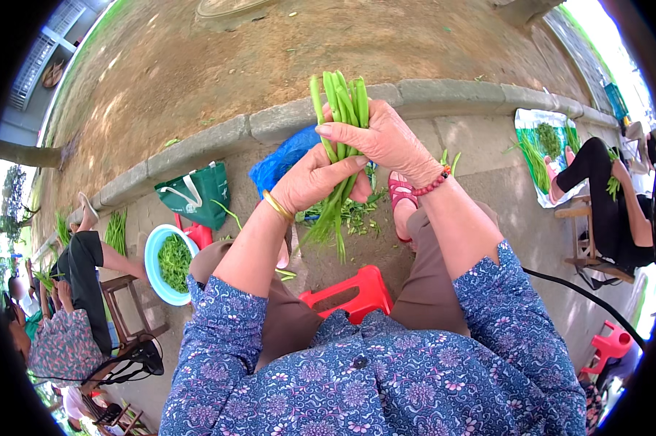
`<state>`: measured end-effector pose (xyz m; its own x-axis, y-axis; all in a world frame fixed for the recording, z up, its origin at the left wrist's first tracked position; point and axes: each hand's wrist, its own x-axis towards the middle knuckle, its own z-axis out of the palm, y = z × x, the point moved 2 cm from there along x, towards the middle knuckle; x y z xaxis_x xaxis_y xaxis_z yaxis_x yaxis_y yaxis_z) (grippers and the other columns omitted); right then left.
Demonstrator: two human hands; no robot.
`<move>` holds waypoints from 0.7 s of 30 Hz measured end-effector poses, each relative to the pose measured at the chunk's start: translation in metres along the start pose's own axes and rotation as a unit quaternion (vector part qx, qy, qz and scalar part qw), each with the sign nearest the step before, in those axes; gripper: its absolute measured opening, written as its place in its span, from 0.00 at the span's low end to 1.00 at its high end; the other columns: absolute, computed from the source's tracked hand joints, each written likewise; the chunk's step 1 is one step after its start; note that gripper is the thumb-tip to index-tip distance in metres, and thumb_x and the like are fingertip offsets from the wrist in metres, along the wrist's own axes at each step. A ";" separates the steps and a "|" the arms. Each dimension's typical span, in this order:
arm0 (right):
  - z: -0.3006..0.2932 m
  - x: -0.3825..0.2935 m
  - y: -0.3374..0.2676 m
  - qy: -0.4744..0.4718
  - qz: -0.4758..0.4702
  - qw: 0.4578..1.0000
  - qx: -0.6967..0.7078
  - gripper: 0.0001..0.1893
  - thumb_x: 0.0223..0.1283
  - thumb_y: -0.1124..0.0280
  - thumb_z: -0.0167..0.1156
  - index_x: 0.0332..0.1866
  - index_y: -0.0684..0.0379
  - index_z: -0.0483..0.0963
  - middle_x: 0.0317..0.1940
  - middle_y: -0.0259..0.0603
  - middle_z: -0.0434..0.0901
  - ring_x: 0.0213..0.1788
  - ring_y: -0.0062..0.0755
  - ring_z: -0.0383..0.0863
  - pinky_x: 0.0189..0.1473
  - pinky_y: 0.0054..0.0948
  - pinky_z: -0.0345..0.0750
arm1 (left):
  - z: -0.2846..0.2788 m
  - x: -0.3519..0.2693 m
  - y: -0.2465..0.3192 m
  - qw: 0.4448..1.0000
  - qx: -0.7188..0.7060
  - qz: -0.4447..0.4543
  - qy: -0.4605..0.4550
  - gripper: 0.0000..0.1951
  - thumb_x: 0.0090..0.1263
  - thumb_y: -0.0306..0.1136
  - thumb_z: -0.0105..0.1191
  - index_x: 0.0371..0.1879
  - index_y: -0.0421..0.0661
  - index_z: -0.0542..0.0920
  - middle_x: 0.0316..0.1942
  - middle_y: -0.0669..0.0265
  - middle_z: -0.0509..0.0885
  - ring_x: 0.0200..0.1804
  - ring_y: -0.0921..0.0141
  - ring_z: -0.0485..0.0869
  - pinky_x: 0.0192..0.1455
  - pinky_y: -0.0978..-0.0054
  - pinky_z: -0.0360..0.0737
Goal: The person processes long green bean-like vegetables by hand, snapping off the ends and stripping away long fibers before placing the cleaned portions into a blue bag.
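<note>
Both my hands grip one bunch of long green vegetable stems (pixel 343 101) in front of me, its thick ends up and its thin leafy tips hanging down. Around the lower part of the bunch wraps my left hand (pixel 319 177), with a gold-coloured bangle at the wrist. Higher up, my right hand (pixel 388 136) holds the stems with its thumb across them, a red bead bracelet on its wrist. Under the hands, a blue plastic bag (pixel 284 158) lies partly hidden, and green trimmings (pixel 360 212) are scattered on the pavement between my feet.
A light-blue basin (pixel 154 256) of cut greens stands at left, near a dark green tote bag (pixel 197 196). A red plastic stool (pixel 371 291) shows between my knees. Stone curb (pixel 453 98) runs ahead. People sit on both sides; at right a sheet (pixel 527 121) holds greens.
</note>
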<state>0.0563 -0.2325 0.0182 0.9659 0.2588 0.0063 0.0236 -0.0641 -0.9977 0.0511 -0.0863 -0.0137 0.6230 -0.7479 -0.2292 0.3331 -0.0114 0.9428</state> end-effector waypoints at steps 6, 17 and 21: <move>-0.001 0.001 0.013 0.047 0.044 0.993 -0.101 0.30 0.51 0.45 0.69 0.41 0.67 0.79 0.28 0.38 0.81 0.31 0.23 0.79 0.33 0.26 0.75 | -0.024 0.013 -0.016 0.947 0.226 0.058 0.222 0.12 0.73 0.37 0.47 0.34 0.40 0.77 0.27 0.68 0.81 0.29 0.72 0.83 0.31 0.70 0.79; 0.003 0.008 0.027 0.062 0.071 0.995 -0.019 0.11 0.62 0.66 0.63 0.39 0.66 0.78 0.25 0.36 0.81 0.26 0.19 0.77 0.26 0.24 0.75 | -0.024 0.004 -0.002 0.992 -0.037 0.044 0.108 0.18 0.65 0.28 0.57 0.55 0.46 0.74 0.37 0.66 0.80 0.32 0.77 0.79 0.36 0.75 0.78; 0.000 0.008 0.021 0.022 0.077 0.996 0.033 0.11 0.64 0.67 0.61 0.41 0.65 0.78 0.22 0.30 0.77 0.21 0.13 0.72 0.20 0.16 0.69 | -0.024 -0.004 0.000 0.970 -0.225 0.013 0.086 0.13 0.74 0.40 0.50 0.48 0.44 0.75 0.38 0.65 0.80 0.32 0.71 0.80 0.40 0.70 0.81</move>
<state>0.0643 -0.2323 -0.0028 0.9673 0.2075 -0.1458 -0.1414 -0.0356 -0.9893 0.0653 -0.0674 -0.0188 0.7310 -0.6222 -0.2801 0.5674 0.3262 0.7561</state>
